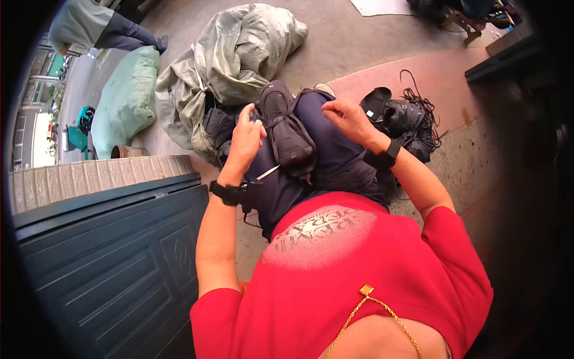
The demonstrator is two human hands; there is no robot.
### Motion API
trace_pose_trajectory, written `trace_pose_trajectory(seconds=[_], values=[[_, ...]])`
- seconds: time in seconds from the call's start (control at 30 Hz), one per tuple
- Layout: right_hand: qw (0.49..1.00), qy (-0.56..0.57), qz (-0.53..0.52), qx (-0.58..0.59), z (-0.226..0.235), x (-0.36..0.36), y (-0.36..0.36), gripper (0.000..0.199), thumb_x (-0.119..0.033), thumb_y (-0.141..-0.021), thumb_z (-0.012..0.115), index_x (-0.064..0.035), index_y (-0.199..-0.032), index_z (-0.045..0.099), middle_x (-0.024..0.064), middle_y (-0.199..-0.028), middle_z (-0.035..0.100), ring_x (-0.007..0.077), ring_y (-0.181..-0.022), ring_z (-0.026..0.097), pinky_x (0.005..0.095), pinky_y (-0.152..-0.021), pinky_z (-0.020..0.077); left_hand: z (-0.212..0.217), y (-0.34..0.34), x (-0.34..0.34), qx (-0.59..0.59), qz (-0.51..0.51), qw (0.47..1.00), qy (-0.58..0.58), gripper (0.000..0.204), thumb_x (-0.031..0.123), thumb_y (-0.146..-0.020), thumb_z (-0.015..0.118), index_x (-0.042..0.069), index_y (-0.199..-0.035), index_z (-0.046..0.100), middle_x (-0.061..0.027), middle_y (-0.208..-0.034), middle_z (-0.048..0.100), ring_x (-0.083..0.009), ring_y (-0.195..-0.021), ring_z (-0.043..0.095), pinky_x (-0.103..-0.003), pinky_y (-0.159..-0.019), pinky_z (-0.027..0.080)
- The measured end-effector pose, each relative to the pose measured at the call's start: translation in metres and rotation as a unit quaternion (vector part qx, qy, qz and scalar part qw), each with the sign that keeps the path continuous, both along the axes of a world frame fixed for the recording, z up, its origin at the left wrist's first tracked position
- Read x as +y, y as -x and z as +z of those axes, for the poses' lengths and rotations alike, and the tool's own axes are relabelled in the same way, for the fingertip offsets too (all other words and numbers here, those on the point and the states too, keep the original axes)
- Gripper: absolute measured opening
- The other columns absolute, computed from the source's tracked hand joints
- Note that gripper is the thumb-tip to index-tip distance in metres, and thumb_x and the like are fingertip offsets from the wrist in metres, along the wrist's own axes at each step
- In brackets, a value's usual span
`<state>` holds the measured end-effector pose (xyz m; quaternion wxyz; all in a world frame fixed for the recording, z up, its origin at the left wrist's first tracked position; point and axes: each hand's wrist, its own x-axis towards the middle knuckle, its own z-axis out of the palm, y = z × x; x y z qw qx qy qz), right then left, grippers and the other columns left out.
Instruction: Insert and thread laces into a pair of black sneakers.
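A black mesh shoe lies across my thighs, its toe pointing away from me. Just left of it is my left hand, index finger stretched out and the others partly bent, with nothing visible in it. To the shoe's right, my right hand is raised above my thigh, fingers curled toward the thumb; anything pinched there is too small to see. A thin white pointed piece shows between my left wrist and the shoe's near end. Both wrists wear black straps.
A big grey-green sack lies ahead, with dark shoes at its near edge. Black shoes and tangled laces are heaped to my right. A blue panelled door stands left. Beyond are a pale green sack and a person.
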<state>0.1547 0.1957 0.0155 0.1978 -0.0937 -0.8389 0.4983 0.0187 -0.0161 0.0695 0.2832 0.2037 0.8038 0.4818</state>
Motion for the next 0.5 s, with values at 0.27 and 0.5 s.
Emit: trace_pose_trajectory(seconds=[0.27,0.5], values=[[0.936,-0.294,0.19,0.024,-0.008,-0.036,0.029,0.024,-0.009,-0.074,0.055,-0.0112,-0.097,0.059,0.0062,-0.082,0.053,0.0239,-0.082,0.049,0.0343,-0.071,0.0404,-0.036,-0.012,-0.035,-0.11,0.006,0.993,0.042,0.027,0.012,-0.085,0.047,-0.001,-0.108,0.052,0.0007,-0.066,0.053,-0.0055,-0.053,0.044,-0.019,-0.051,0.037],[0.91,-0.308,0.271,0.062,-0.01,-0.036,0.054,0.01,-0.013,-0.072,0.057,-0.0107,-0.081,0.057,0.004,-0.09,0.054,0.0208,-0.092,0.048,0.0326,-0.076,0.0384,-0.056,-0.016,-0.024,-0.042,0.056,0.997,0.028,0.023,0.018,-0.083,0.053,-0.004,-0.086,0.062,-0.0047,-0.07,0.061,-0.0095,-0.059,0.053,-0.026,-0.054,0.041]])
